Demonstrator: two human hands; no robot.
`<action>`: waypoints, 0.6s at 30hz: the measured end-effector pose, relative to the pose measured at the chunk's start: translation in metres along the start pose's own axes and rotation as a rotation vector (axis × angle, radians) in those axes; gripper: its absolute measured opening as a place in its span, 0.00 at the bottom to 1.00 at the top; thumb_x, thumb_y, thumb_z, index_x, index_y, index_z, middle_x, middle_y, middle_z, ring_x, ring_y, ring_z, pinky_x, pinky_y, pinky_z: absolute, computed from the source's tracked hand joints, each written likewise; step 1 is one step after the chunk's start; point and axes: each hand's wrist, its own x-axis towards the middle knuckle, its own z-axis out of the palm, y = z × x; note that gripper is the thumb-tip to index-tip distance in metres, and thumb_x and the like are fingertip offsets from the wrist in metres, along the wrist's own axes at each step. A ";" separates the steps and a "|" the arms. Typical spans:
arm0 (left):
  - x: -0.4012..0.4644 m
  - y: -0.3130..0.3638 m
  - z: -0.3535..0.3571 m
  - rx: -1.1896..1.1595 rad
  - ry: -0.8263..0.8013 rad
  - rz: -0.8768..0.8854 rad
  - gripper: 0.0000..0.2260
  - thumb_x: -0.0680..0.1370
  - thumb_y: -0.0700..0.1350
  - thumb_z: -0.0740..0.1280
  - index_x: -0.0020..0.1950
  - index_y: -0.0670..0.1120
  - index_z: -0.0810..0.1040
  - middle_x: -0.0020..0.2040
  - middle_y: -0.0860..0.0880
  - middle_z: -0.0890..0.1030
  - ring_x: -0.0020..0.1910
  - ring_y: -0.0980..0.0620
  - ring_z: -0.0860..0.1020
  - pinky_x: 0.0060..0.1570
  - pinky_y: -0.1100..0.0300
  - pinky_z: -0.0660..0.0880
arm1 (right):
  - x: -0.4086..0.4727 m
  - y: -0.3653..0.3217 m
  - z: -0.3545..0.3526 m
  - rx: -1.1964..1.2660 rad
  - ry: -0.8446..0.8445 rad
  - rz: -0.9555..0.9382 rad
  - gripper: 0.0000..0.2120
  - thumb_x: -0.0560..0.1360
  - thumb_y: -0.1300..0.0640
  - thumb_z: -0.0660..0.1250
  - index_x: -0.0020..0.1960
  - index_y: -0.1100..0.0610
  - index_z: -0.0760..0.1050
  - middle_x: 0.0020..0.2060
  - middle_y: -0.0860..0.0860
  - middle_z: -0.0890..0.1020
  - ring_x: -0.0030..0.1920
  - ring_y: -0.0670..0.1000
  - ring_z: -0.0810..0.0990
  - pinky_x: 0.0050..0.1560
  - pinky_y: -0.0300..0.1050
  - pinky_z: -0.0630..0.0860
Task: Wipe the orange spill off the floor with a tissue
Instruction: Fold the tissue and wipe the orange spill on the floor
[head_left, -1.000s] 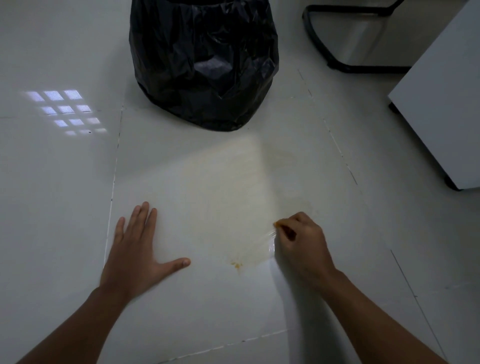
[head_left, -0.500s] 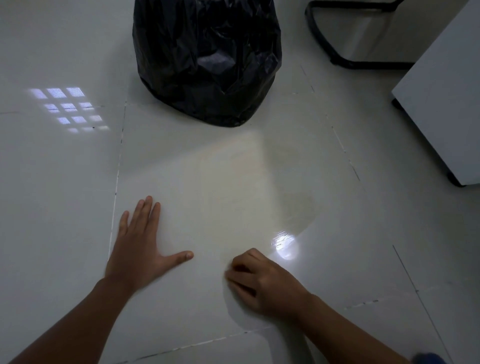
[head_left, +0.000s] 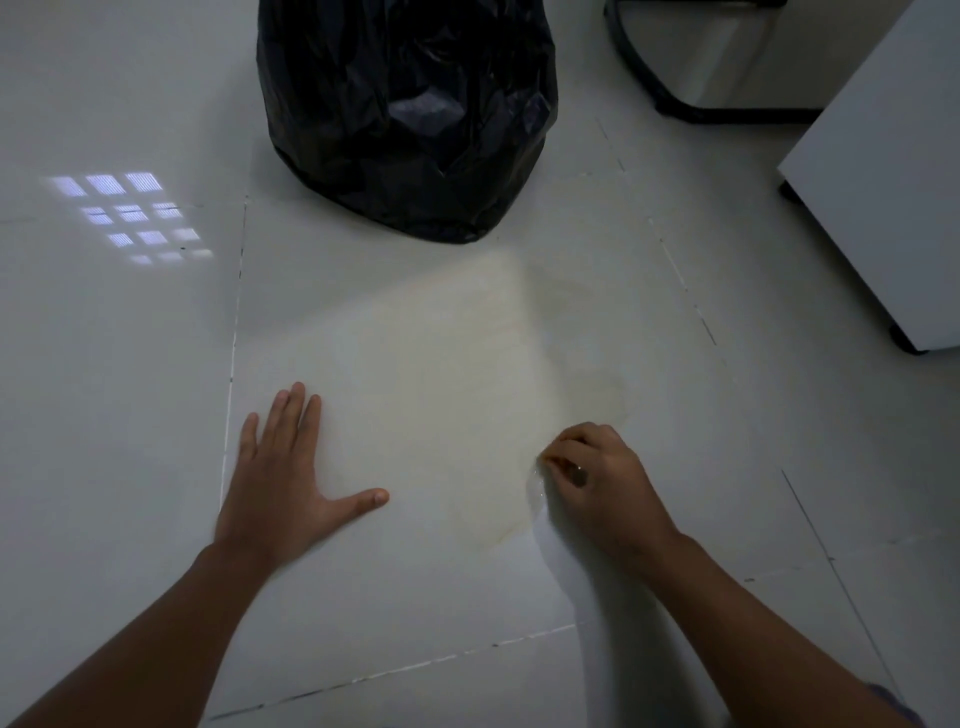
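Observation:
A faint orange-yellow smear (head_left: 498, 395) spreads over the white floor tile in front of me, with a darker streak along its lower right edge (head_left: 511, 527). My right hand (head_left: 597, 483) is closed in a fist and pressed down at that edge of the smear. The tissue is almost fully hidden under its fingers; only a pale bit shows at the hand's left side (head_left: 535, 486). My left hand (head_left: 291, 467) lies flat on the tile left of the smear, fingers spread, holding nothing.
A black bin bag (head_left: 410, 114) stands just beyond the smear. A black chair base (head_left: 670, 98) is at the back right. A white cabinet (head_left: 883, 171) on small feet stands to the right. Tile joints run around the stained tile.
My right hand swept from the smear's right edge down and left to its near edge, then back up to the right. The orange specks near the front edge are gone. The left hand stayed put.

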 end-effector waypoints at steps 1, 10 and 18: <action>0.000 0.000 0.000 -0.002 0.000 0.000 0.60 0.63 0.83 0.52 0.80 0.40 0.54 0.82 0.42 0.53 0.82 0.47 0.48 0.79 0.43 0.46 | -0.001 -0.006 0.002 0.013 -0.009 -0.037 0.05 0.73 0.65 0.73 0.46 0.58 0.83 0.44 0.49 0.81 0.47 0.50 0.77 0.48 0.47 0.77; 0.001 -0.001 0.001 -0.002 0.001 0.000 0.59 0.64 0.83 0.52 0.80 0.41 0.54 0.82 0.42 0.53 0.82 0.47 0.48 0.79 0.44 0.46 | -0.047 -0.021 0.029 0.117 -0.218 -0.438 0.06 0.79 0.62 0.66 0.51 0.60 0.82 0.50 0.52 0.81 0.48 0.53 0.77 0.50 0.43 0.74; 0.001 0.000 0.002 0.003 0.008 0.005 0.59 0.64 0.83 0.52 0.80 0.41 0.55 0.82 0.42 0.53 0.82 0.47 0.48 0.79 0.44 0.46 | -0.022 0.035 -0.030 -0.080 0.207 0.085 0.04 0.74 0.66 0.72 0.47 0.60 0.84 0.44 0.51 0.83 0.47 0.53 0.79 0.53 0.30 0.70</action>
